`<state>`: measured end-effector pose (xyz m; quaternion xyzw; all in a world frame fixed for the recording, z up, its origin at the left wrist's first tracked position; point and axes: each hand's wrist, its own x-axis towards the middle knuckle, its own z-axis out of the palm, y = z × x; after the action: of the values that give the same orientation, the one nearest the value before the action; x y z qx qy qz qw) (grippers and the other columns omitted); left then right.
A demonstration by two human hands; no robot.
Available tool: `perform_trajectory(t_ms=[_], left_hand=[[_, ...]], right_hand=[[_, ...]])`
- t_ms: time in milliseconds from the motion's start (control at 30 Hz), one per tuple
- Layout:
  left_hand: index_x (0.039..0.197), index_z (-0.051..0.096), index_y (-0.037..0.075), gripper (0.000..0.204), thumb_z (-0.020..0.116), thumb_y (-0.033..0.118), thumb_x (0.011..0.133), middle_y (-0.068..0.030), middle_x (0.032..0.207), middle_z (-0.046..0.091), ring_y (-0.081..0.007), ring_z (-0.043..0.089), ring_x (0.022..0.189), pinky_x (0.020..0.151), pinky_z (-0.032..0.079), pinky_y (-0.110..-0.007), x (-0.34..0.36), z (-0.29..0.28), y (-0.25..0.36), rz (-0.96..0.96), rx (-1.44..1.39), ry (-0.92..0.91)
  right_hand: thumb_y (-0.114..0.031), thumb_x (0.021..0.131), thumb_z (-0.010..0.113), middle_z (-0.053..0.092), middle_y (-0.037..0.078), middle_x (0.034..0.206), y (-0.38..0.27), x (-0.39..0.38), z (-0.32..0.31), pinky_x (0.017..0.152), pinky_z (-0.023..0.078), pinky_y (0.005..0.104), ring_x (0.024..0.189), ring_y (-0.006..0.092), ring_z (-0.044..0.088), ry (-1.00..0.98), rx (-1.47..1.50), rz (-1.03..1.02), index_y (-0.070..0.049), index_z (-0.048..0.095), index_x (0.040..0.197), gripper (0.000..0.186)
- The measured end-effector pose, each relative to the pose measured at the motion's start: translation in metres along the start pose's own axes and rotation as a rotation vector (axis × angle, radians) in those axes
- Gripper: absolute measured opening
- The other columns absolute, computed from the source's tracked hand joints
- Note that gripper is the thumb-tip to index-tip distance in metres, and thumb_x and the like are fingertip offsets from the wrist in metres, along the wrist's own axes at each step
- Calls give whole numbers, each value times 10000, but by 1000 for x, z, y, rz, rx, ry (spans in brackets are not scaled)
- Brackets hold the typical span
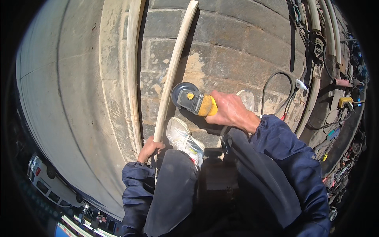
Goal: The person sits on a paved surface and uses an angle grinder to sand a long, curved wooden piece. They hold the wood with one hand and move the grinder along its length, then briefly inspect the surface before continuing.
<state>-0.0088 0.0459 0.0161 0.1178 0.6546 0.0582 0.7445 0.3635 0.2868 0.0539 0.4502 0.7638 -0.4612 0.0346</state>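
Observation:
My left hand (150, 149) grips a pale wooden strip (169, 79) near its lower end, beside my left shoe (179, 132); the strip runs up and away to the top of the view. In my right hand (232, 110) is a yellow and grey angle grinder (197, 100), its round dark head (177, 89) just right of the strip. Whether that head touches the wood I cannot tell. A second wooden strip (133, 67) lies parallel, further left. My right shoe (246, 98) is partly hidden behind my right hand.
Stone paving (244, 43) meets pale concrete (67, 94) on the left. Looped cables (278, 75) lie at right, near wooden poles (306, 106), a yellow power socket (344, 102) and scattered tools (331, 134). A white car (51, 183) stands at lower left.

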Motion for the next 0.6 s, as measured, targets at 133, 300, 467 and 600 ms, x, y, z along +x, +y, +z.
perform_trajectory(t_ms=[133, 300, 467, 600], left_hand=[[723, 664, 25, 187, 769, 143, 823, -33, 643, 615, -161, 591, 556, 569, 423, -331, -2, -1, -1, -30, -3, -22], [703, 652, 30, 199, 771, 139, 820, -34, 640, 622, -157, 592, 557, 567, 420, -328, 3, 0, -1, -23, 22, -23], [722, 667, 25, 206, 783, 150, 837, -34, 643, 629, -156, 599, 561, 567, 423, -331, 2, 7, 2, -9, 51, -33], [731, 668, 24, 207, 794, 150, 838, -37, 652, 636, -159, 606, 561, 559, 426, -339, 4, 6, -6, 6, 86, 29]], right_hand=[[-357, 765, 910, 795, 297, 950, 7, -9, -27, 803, 639, 571, 880, 506, 791, 56, -8, 56, 26, 679, 1118, 569], [-343, 765, 910, 794, 276, 980, 1, 15, -47, 810, 639, 556, 896, 498, 787, 132, -75, -63, 32, 670, 1136, 580], [-350, 738, 933, 775, 259, 984, -31, 24, 1, 854, 630, 565, 872, 497, 776, 2, -144, -208, 26, 663, 1128, 606], [-346, 756, 925, 782, 287, 969, -32, 33, -12, 852, 630, 589, 889, 505, 788, -33, -122, -118, 37, 662, 1116, 588]])
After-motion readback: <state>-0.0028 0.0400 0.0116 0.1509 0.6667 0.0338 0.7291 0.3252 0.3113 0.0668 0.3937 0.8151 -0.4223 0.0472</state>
